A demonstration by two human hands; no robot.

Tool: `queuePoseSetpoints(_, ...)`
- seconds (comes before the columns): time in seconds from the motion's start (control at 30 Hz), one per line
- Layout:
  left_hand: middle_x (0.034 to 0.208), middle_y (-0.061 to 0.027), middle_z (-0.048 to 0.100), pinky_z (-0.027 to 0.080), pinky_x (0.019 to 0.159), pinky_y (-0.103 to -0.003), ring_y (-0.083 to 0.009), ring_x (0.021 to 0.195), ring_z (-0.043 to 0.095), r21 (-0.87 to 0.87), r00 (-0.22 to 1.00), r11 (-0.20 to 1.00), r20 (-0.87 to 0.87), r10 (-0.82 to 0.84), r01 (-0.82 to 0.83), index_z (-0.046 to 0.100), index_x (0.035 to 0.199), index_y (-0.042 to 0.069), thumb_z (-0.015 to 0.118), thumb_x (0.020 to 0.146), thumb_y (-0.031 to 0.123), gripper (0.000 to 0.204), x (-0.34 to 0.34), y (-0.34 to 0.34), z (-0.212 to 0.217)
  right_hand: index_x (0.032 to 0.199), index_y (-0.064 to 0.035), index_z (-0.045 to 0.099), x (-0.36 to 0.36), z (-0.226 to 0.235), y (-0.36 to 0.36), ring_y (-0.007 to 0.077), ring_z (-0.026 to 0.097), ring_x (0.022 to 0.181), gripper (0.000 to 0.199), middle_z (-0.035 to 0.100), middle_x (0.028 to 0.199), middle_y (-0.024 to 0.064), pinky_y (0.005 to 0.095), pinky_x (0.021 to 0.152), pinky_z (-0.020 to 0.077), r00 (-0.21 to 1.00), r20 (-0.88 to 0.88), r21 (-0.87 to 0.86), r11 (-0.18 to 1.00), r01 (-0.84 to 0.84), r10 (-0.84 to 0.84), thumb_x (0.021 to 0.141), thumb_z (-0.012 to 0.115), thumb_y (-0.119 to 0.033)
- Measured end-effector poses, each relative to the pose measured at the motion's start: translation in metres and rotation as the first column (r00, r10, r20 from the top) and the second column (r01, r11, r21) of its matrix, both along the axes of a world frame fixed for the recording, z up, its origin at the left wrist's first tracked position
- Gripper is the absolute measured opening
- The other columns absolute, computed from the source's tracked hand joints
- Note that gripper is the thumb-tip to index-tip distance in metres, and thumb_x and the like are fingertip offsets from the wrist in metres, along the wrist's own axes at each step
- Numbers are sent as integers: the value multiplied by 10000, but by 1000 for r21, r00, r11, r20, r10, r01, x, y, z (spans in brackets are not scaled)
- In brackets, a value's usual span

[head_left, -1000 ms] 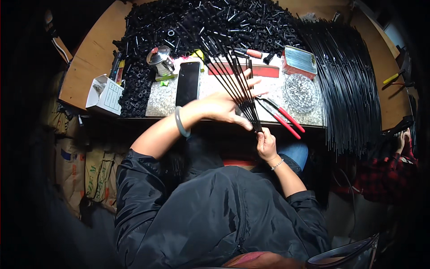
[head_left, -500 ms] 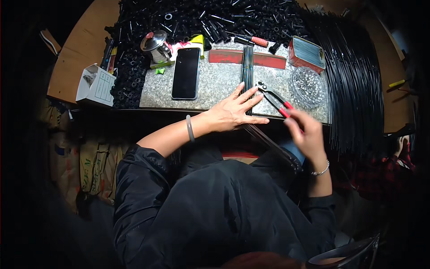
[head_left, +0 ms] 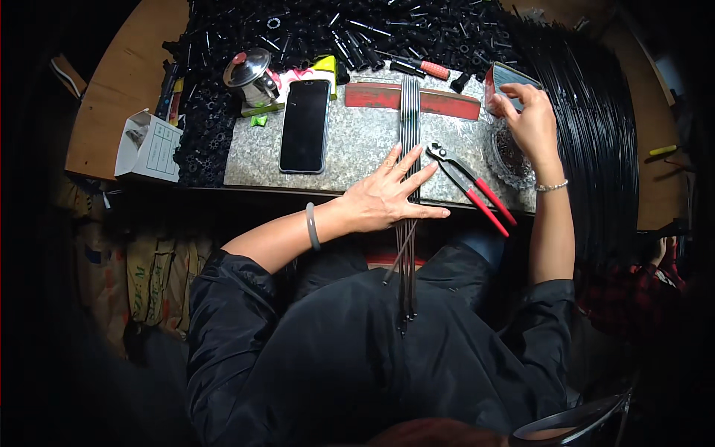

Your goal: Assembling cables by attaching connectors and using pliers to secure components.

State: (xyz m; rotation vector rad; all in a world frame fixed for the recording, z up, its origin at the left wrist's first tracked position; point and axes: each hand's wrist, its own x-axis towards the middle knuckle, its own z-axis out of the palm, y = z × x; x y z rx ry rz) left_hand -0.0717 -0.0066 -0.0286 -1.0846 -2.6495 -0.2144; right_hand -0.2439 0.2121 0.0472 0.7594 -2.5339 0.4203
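My left hand [head_left: 383,195] lies flat with fingers spread across a bundle of thin black rods [head_left: 410,112]. The rods run over the speckled board, and their lower ends hang past its front edge in front of my dark jacket. Just right of that hand, pliers with red handles [head_left: 477,195] rest on the board, handles over the edge. My right hand [head_left: 530,123] hovers above a clear glass dish [head_left: 497,160] of small metal pieces, beside a red box [head_left: 491,83]. Its fingers are bent and loosely apart; nothing shows between them.
A black phone [head_left: 304,127], a metal lidded pot [head_left: 253,78] and a white carton [head_left: 149,149] are at left. A red curved strip [head_left: 372,96] lies across the rods' far part. Black parts [head_left: 357,37] heap behind; long black rods [head_left: 588,112] pile at right.
My right hand has left the plier handles and moved up and right to the dish. The rods' lower ends have swung from right to nearly straight down. My left hand stays spread over them.
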Motion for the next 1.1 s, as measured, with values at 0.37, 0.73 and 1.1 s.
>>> queuePoseSetpoints(0.37, 1340, -191, 423, 303, 1002, -618, -457, 1265, 352, 71, 1000, 997, 7, -12, 12, 367, 1329, 478, 482, 836, 192, 581, -3, 2, -6, 863, 9, 613, 14, -42, -88, 72, 514, 409, 246, 596, 590, 29, 204, 350, 361, 280, 900, -373, 922, 99, 334, 827, 684, -224)
queuePoseSetpoints(0.73, 1318, -178, 448, 311, 1002, -612, -433, 1237, 402, 108, 998, 994, -55, -2, 8, 367, 1334, 463, 475, 827, 158, 602, -1, 0, -9, 845, -3, 606, 19, -50, -80, 101, 569, 546, 232, 569, 580, 23, 261, 471, 447, 795, 534, -402, 913, -63, 289, 804, 704, -209)
queuePoseSetpoints(1.1, 1324, -173, 445, 318, 1007, -594, -431, 1227, 413, 99, 999, 995, -35, -3, 6, 387, 1325, 457, 533, 799, 166, 618, -1, 1, -8, 902, -80, 606, 41, -35, -64, 190, 575, 777, 191, 542, 830, 39, 320, 583, 498, 827, 23, 416, 747, -519, 562, 723, 554, -123)
